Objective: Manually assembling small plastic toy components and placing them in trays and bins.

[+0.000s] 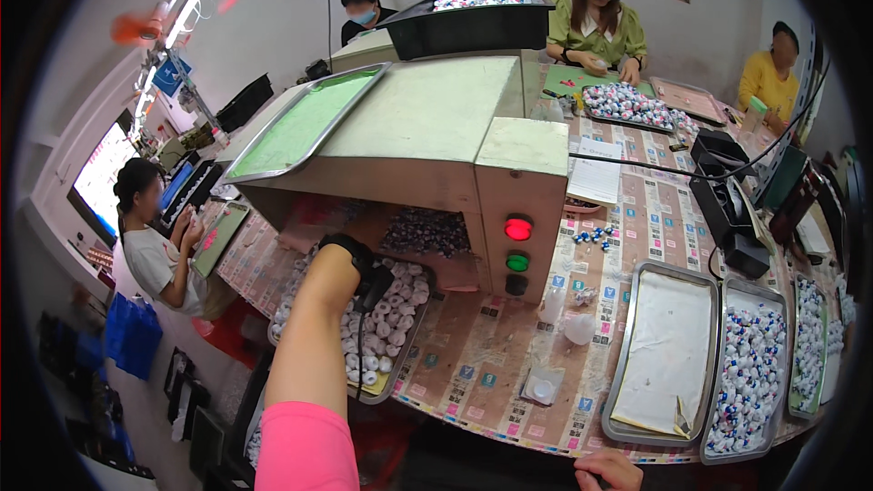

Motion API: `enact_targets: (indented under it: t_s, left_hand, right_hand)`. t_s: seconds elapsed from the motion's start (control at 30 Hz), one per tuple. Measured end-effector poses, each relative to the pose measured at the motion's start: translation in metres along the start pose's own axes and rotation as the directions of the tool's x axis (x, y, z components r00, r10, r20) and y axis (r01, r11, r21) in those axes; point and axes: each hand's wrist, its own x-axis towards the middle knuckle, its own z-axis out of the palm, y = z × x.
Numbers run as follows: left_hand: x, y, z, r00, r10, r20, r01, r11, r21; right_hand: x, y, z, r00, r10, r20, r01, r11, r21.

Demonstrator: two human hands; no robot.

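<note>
My left forearm, in a pink sleeve, reaches over a metal tray of small white rounded pieces toward the opening of a metal box-like machine. A black device with a cable is strapped at the wrist. It and the arm hide my left hand's fingers. Inside the opening lie many small dark pieces. My right hand rests low at the table's front edge with curled fingers. What it holds, if anything, I cannot make out.
A red light and green button sit on the machine. Right stand a paper-lined tray and a tray of blue-white pieces. A small clear cup is nearby. Several co-workers sit around the table.
</note>
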Motion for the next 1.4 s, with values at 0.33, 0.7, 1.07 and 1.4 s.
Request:
enact_targets:
  t_s: [0.33,0.7,1.07,1.4]
  left_hand:
    - [-0.031,0.026,-0.026,0.999,0.036,0.011,-0.033,0.982,-0.184]
    - [-0.044,0.081,0.020,0.993,-0.090,0.076,0.112,0.513,-0.851]
    - [-0.093,0.086,0.029,0.871,-0.367,0.326,0.409,0.174,-0.896]
    - [-0.200,0.171,0.114,0.812,-0.294,0.503,0.543,0.066,-0.837]
  right_hand:
    - [-0.015,-0.013,0.000,0.998,-0.027,0.055,0.024,0.998,0.055]
    - [-0.021,-0.018,0.003,0.997,-0.070,0.041,0.067,0.995,0.069]
    - [-0.036,-0.009,-0.005,0.996,-0.077,0.044,0.073,0.994,0.079]
    - [-0.043,0.020,-0.011,0.989,-0.143,-0.033,0.143,0.990,-0.007]
